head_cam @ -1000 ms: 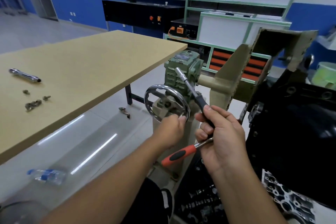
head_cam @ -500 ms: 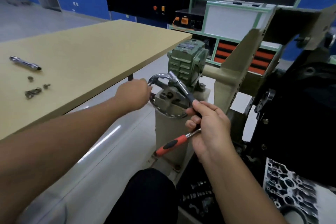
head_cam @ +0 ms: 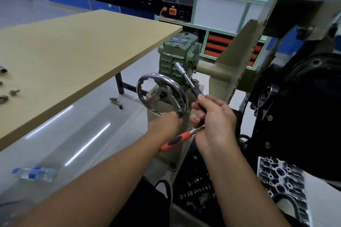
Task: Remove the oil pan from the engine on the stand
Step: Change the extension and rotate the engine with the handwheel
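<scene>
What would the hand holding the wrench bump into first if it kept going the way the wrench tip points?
Probably the green gearbox. The right hand holds the ratchet wrench with its socket end aimed up at it; depth is unclear, so it may slip past.

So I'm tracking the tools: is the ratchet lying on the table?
No, the right hand holds the ratchet beside the handwheel, off the table.

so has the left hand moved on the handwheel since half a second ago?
Yes. The left hand was gripping the handwheel at its upper left; now it grips the lower rim, below the green gearbox.
</scene>
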The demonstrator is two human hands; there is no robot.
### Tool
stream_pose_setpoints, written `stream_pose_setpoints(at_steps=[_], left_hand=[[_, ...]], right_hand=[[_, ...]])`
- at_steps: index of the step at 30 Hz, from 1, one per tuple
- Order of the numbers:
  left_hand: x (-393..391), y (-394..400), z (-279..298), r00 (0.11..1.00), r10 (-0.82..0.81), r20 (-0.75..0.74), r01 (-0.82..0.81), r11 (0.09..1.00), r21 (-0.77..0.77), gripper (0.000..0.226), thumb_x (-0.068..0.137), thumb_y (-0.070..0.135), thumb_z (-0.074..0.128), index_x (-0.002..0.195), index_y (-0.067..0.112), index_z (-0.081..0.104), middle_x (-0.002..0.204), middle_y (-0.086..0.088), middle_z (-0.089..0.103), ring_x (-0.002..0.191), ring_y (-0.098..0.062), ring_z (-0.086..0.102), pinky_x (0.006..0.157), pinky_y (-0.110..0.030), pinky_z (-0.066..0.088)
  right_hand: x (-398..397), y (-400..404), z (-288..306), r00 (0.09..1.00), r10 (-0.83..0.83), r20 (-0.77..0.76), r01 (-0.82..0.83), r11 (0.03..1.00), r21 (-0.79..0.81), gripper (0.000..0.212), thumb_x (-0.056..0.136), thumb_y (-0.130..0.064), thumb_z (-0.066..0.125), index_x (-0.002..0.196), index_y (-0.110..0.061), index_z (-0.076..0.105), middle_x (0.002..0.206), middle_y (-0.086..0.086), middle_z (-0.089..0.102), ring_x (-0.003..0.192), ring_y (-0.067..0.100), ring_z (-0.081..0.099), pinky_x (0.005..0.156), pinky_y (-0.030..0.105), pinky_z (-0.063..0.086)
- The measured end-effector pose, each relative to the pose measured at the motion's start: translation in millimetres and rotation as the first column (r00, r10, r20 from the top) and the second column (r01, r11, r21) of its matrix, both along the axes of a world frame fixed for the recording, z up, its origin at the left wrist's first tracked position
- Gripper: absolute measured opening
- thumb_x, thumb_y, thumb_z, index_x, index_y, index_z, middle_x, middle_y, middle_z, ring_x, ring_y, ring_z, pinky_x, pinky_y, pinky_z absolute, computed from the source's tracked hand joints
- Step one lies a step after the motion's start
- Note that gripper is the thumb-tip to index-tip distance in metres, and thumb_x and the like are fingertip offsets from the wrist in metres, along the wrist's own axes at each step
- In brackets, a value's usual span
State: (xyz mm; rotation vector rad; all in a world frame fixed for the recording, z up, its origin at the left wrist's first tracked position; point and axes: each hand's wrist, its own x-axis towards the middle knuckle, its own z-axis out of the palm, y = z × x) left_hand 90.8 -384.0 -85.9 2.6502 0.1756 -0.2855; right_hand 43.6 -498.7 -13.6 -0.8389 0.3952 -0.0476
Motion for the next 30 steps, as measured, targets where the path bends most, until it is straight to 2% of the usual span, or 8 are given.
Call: stream_pose_setpoints(at_steps=[3, 6, 8, 15, 21, 24, 27, 30], left_hand=[[5, 35, -37, 0.999, 0.03, -0.027, -0.025, 0.983, 0.18, 0.019, 0.098, 0.039, 0.051, 0.087, 0.024, 0.056, 0.095, -0.003, 0.066, 0.084, -0.027, 0.065, 0.077, -0.039, 0.057], [12, 85, -41, 0.984, 0.095, 0.153, -0.148, 0.908, 0.391, 0.006, 0.096, 0.022, 0.048, 0.096, 0.02, 0.053, 0.088, -0.002, 0.063, 0.08, -0.03, 0.065, 0.065, -0.033, 0.047], [18, 105, -32, 0.959, 0.085, 0.272, -0.205, 0.87, 0.449, 0.011, 0.097, 0.019, 0.047, 0.102, 0.017, 0.057, 0.078, 0.0, 0.057, 0.074, -0.029, 0.064, 0.065, -0.032, 0.047], [23, 109, -9, 0.952, 0.212, 0.218, -0.259, 0.941, 0.216, 0.021, 0.103, 0.032, 0.054, 0.089, 0.018, 0.059, 0.079, -0.002, 0.056, 0.081, -0.026, 0.061, 0.07, -0.034, 0.049], [30, 114, 25, 0.965, 0.199, 0.169, -0.245, 0.912, 0.33, 0.028, 0.105, 0.032, 0.048, 0.092, 0.012, 0.061, 0.079, -0.004, 0.056, 0.074, -0.02, 0.06, 0.06, -0.031, 0.043], [37, 116, 29, 0.948, 0.317, 0.037, -0.319, 0.946, 0.059, 0.025, 0.104, 0.024, 0.051, 0.093, 0.005, 0.063, 0.083, -0.013, 0.067, 0.07, -0.024, 0.066, 0.056, -0.031, 0.05], [35, 128, 30, 0.906, 0.393, -0.155, -0.422, 0.859, -0.289, 0.038, 0.103, 0.04, 0.055, 0.094, 0.004, 0.065, 0.077, -0.011, 0.074, 0.07, -0.027, 0.077, 0.064, -0.034, 0.055], [34, 134, 27, 0.91, 0.37, -0.188, -0.415, 0.825, -0.385, 0.051, 0.104, 0.055, 0.048, 0.081, 0.011, 0.06, 0.063, -0.006, 0.067, 0.07, -0.025, 0.077, 0.072, -0.037, 0.059]], right_hand=[[7, 4, -6, 0.999, 0.025, -0.027, -0.025, 1.0, 0.014, 0.019, 0.091, 0.007, 0.069, 0.105, -0.003, 0.06, 0.068, 0.018, 0.061, 0.042, 0.011, 0.046, 0.038, 0.022, 0.036], [8, 7, -9, 0.998, 0.032, -0.051, -0.033, 0.999, -0.013, 0.017, 0.091, 0.007, 0.069, 0.097, -0.005, 0.06, 0.067, 0.016, 0.061, 0.042, 0.011, 0.046, 0.038, 0.023, 0.037], [4, 6, -9, 0.997, 0.058, -0.049, -0.059, 0.998, -0.024, 0.018, 0.091, 0.008, 0.069, 0.096, -0.007, 0.059, 0.061, 0.012, 0.062, 0.042, 0.012, 0.047, 0.039, 0.022, 0.037], [-4, -18, 3, 0.997, 0.077, -0.023, -0.077, 0.997, 0.002, 0.021, 0.091, 0.008, 0.068, 0.104, -0.004, 0.058, 0.069, 0.018, 0.06, 0.041, 0.011, 0.045, 0.039, 0.023, 0.036], [-14, -29, 11, 0.993, 0.117, -0.008, -0.117, 0.993, -0.004, 0.02, 0.091, 0.007, 0.069, 0.104, -0.004, 0.058, 0.073, 0.019, 0.061, 0.041, 0.011, 0.045, 0.04, 0.023, 0.038], [-19, -28, 8, 0.992, 0.123, -0.021, -0.123, 0.992, 0.027, 0.02, 0.091, 0.009, 0.069, 0.1, -0.006, 0.058, 0.067, 0.015, 0.062, 0.043, 0.011, 0.046, 0.039, 0.023, 0.036], [-20, -28, 2, 0.993, 0.114, -0.045, -0.113, 0.993, 0.024, 0.02, 0.091, 0.009, 0.069, 0.101, -0.004, 0.058, 0.068, 0.016, 0.062, 0.042, 0.011, 0.045, 0.039, 0.023, 0.036], [-20, -32, 2, 0.993, 0.113, -0.028, -0.113, 0.994, 0.009, 0.02, 0.091, 0.009, 0.069, 0.103, -0.003, 0.059, 0.068, 0.018, 0.06, 0.04, 0.011, 0.042, 0.038, 0.023, 0.036]])
